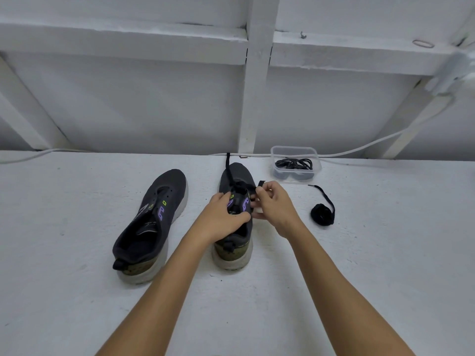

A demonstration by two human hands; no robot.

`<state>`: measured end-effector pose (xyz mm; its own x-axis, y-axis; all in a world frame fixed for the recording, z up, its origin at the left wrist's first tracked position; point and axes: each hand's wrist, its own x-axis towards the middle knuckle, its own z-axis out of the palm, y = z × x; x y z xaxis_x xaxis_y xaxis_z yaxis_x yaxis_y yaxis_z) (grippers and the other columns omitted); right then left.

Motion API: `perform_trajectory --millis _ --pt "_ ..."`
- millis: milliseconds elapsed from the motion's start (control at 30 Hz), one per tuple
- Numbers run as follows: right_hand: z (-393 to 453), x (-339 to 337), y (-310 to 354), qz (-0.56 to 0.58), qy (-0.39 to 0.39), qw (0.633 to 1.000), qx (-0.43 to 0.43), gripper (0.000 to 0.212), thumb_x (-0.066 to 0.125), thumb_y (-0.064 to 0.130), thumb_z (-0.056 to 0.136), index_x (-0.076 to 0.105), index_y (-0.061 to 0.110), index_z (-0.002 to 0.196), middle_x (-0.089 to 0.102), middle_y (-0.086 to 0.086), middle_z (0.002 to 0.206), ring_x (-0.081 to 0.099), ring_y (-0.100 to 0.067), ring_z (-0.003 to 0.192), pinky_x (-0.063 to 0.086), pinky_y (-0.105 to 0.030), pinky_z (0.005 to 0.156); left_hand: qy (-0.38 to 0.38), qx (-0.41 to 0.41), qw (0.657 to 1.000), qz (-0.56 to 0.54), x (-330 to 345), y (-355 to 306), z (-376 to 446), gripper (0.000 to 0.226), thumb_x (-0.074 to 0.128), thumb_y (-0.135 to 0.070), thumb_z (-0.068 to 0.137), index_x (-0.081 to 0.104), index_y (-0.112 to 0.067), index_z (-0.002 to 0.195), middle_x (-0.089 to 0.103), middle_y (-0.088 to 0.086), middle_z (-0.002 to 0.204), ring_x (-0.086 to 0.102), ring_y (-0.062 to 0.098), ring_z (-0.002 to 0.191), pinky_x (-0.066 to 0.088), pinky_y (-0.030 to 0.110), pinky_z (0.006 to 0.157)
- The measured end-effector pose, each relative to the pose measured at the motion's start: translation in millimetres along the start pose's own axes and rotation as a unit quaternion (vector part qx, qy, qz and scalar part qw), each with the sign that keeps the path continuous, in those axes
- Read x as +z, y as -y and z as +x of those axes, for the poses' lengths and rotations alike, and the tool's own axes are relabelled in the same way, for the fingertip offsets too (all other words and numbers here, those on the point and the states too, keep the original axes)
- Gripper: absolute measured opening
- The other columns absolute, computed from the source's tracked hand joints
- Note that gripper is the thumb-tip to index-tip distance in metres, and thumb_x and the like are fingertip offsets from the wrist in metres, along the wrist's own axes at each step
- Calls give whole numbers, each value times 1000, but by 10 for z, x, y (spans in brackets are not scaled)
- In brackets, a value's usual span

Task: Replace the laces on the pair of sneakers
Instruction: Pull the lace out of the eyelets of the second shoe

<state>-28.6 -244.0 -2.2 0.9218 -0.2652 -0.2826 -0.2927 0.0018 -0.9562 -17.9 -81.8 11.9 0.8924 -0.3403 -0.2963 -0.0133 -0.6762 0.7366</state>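
Two dark knit sneakers with thick off-white soles stand on a rough, white-painted surface (77,291), toes pointing away from the person. The left sneaker (151,222) sits apart, unlaced, its eyelets bare and its purple and lime plastic loops showing along the side. The right sneaker (235,227) is under both hands. The left hand (222,217) curls over the tongue and throat of this shoe, fingers wrapped on the upper and thumb across the opening. The right hand (273,206) pinches a flat black lace (230,170) just beside the shoe's right eyelets, a short end sticking up above the fingers; the other end runs forward over the toe to the wall. How many eyelets are threaded cannot be told, since the hands cover them. To the right lies a second black lace (322,211), partly wound into a tight coil with one tail trailing. Behind it, a clear rectangular plastic container (295,152) with rounded corners holds a loose tangle of thin black laces (294,164). A white cable (372,147) runs along the wall's base.
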Motion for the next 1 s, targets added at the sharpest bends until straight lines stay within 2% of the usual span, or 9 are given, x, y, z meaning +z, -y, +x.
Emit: perform_trajectory --millis 100,167,233,300,400,567,700,800,1000 --pt "1 -1 -48 8 -5 1000 -6 11 52 22 105 52 14 97 71 -8 97 68 -16 82 64 -40 74 6 -9 1000 -1 -8 1 7 61 62 -61 82 54 -29 134 46 -7 139 50 14 123 45 34 100" --pt "14 -14 -62 10 5 1000 -6 13 53 22 105 53 13 96 71 -9 98 68 -16 83 63 -38 74 -18 11 1000 -22 -69 -22 -8 48 55 -65 88 64 -28 118 55 -9 121 55 11 110 47 30 89" --pt "23 -31 -72 11 16 1000 -2 13 54 22 105 54 12 96 72 -8 97 68 -15 84 62 -35 74 -88 33 996 -14 -131 -35 -3 33 54 -50 97 69 -25 112 58 -11 110 56 9 103 43 27 82" --pt "19 -36 -90 19 20 1000 2 13 54 22 104 54 11 98 73 -6 95 68 -14 84 62 -33 73 -123 63 990 -6 -162 -41 39 19 59 -35 98 72 -26 108 63 -10 109 58 9 105 43 25 89" --pt "-5 -28 -117 35 17 999 5 13 56 22 103 55 10 99 74 -7 97 68 -12 83 61 -31 74 -91 62 994 8 -176 -56 145 17 66 -29 93 76 -27 106 65 -9 106 61 8 102 45 21 90" --pt "-26 -43 -144 53 15 998 8 14 59 21 102 60 8 97 75 -8 99 69 -12 85 62 -32 77 -82 38 996 13 -130 -97 284 14 66 -25 93 80 -26 96 67 -15 91 63 8 94 44 19 79" --pt "-30 -59 -129 50 38 998 10 15 70 23 96 71 10 103 75 -4 98 71 -13 88 61 -30 79 -89 16 996 0 -76 -84 317 15 61 -26 96 76 -28 97 64 -9 102 58 10 98 40 22 82" --pt "-11 -54 -128 49 46 997 25 29 77 22 90 70 13 117 75 -6 107 73 -18 99 61 -36 87 -68 8 997 -26 -83 -68 336 15 60 -26 96 76 -28 97 63 -11 101 59 10 99 43 24 84" --pt "6 -43 -127 71 58 995 50 14 74 19 93 75 15 106 77 3 92 70 -10 88 58 -27 80 -43 3 997 -62 -90 -8 344 16 58 -27 97 74 -31 95 63 -13 104 60 11 103 49 32 95"
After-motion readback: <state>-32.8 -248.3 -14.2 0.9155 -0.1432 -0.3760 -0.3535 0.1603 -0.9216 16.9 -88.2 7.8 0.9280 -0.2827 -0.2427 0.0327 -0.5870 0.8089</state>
